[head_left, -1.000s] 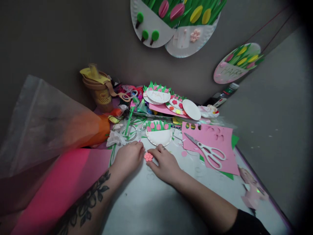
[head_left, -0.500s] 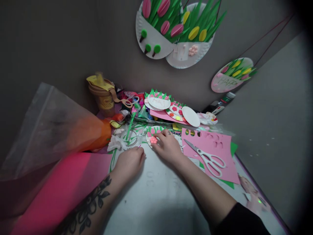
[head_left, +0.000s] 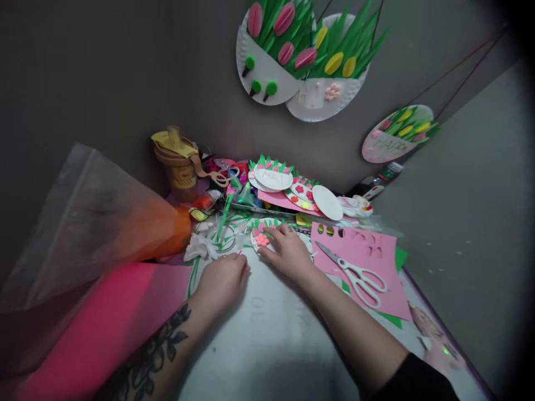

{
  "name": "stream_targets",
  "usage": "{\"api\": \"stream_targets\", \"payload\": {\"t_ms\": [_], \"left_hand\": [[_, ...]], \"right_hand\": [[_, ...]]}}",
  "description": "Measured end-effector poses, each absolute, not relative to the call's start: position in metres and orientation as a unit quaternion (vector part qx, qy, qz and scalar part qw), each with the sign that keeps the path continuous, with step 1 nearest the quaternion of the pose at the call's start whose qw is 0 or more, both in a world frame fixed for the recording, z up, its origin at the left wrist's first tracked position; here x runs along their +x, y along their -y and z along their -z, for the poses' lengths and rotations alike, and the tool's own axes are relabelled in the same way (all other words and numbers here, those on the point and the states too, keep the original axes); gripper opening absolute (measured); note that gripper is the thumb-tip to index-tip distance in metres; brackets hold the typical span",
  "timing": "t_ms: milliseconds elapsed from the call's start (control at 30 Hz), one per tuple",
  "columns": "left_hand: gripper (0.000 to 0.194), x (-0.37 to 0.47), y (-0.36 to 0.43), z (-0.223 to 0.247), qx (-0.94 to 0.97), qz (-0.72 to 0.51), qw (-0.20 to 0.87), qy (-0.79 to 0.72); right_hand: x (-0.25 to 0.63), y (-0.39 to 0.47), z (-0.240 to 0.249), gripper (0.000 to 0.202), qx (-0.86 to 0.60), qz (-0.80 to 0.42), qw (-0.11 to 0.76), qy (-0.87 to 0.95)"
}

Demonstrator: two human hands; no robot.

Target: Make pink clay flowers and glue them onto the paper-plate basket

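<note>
My left hand (head_left: 224, 277) is closed in a loose fist low over the table. A thin pinkish-purple tip (head_left: 239, 253) pokes out above its fingers; the rest of that thin stick is hidden. To its right, my right hand (head_left: 289, 252) lies over a small paper plate craft (head_left: 256, 245), fingers apart and touching or just above it. Green paper leaves, pink paper tulips and a coral-pink flower (head_left: 262, 239) decorate the plate. That flower sits just left of my right fingertips, and the hand covers the plate's right part.
White-handled scissors (head_left: 360, 277) lie on pink paper (head_left: 388, 262) at right. A clear bag with orange contents (head_left: 142, 223) and a brown cup (head_left: 179, 172) stand left. Behind are finished plate crafts (head_left: 273, 178) and craft supplies. Larger plate crafts (head_left: 271, 92) hang on the wall.
The view has shifted slightly, so everything sits a little lower. My right fingertips have moved slightly away from the coral-pink flower, showing more of it. My left hand stays closed.
</note>
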State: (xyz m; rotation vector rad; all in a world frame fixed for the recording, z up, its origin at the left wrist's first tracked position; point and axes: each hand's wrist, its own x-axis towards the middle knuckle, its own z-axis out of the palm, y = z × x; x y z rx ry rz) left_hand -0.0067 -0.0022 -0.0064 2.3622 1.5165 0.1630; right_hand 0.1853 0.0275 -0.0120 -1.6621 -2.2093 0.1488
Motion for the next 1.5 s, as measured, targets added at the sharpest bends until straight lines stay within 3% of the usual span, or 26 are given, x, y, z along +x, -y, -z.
{"api": "stream_targets", "payload": {"t_ms": [200,667,967,1233,1500], "left_hand": [[0.027,-0.007,0.002,0.007,0.829,-0.06,0.162,-0.531],[0.026,-0.007,0.0,0.008,0.826,-0.066,0.161,-0.536],[0.026,-0.008,0.001,0.008,0.828,-0.065,0.158,-0.534],[0.025,-0.009,0.001,0.007,0.827,-0.067,0.155,-0.536],[0.025,-0.01,0.001,0.007,0.825,-0.068,0.156,-0.539]], "right_hand": [[0.189,-0.012,0.013,0.028,-0.544,0.026,0.205,0.813],[0.187,-0.015,0.017,0.03,-0.53,0.077,0.147,0.831],[0.183,-0.015,0.017,0.03,-0.53,0.059,0.139,0.835],[0.189,-0.014,0.013,0.03,-0.542,0.056,0.183,0.818],[0.18,-0.011,0.019,0.028,-0.546,0.038,0.15,0.823]]}}
